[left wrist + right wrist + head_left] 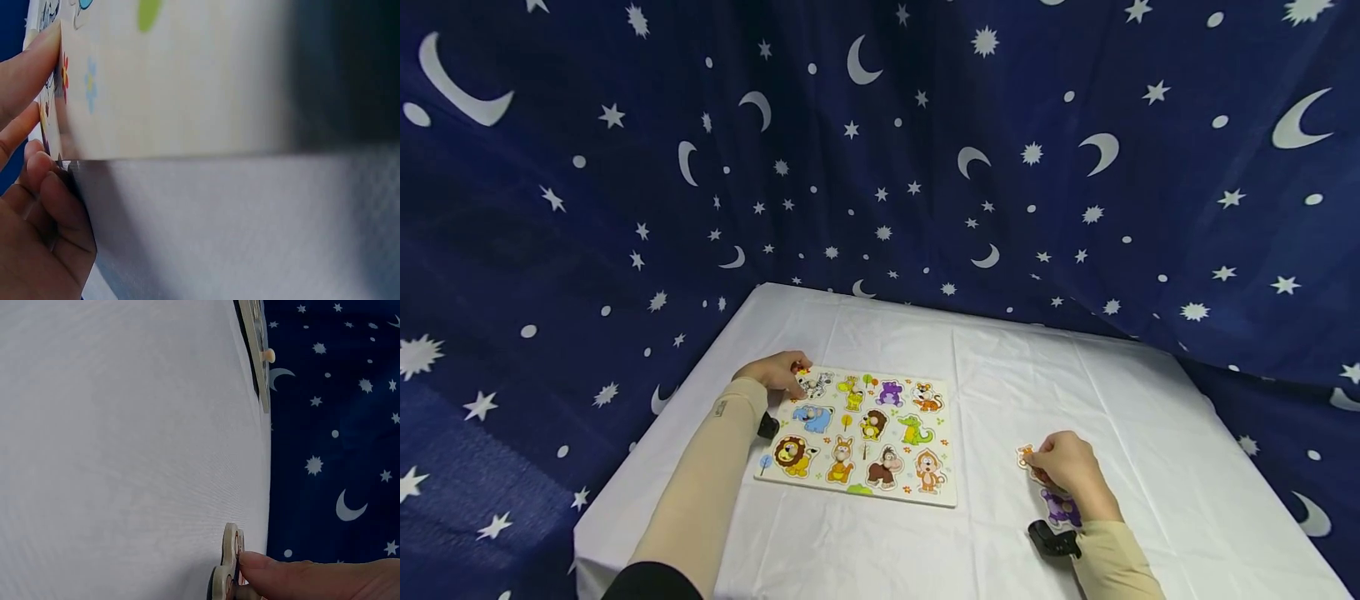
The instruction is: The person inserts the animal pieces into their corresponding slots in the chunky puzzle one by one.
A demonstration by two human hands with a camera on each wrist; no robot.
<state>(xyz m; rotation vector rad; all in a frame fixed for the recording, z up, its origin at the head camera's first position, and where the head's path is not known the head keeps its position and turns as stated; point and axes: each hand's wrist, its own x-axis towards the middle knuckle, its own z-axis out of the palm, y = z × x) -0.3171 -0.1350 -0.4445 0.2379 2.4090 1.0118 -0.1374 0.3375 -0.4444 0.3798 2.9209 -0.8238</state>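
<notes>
A wooden animal puzzle board (898,408) lies flat on the white table. At its far left corner, beside the zebra piece (817,384), my left hand (775,372) grips the board; in the left wrist view the thumb (31,75) presses its face while other fingers curl by the edge. To the right of the board, my right hand (1069,468) pinches a small orange and white animal piece (1026,455), partly covered by the fingers. The right wrist view shows that piece's thick pale rim (229,547) under the thumb. A purple animal piece (1058,510) lies below this hand, near the wrist.
Knobbed pieces such as the lion (793,456), gorilla (884,468) and hedgehog (873,424) sit in the board. White cloth (1000,375) covers the table. A dark blue curtain (880,167) with moons and stars hangs behind and along the sides.
</notes>
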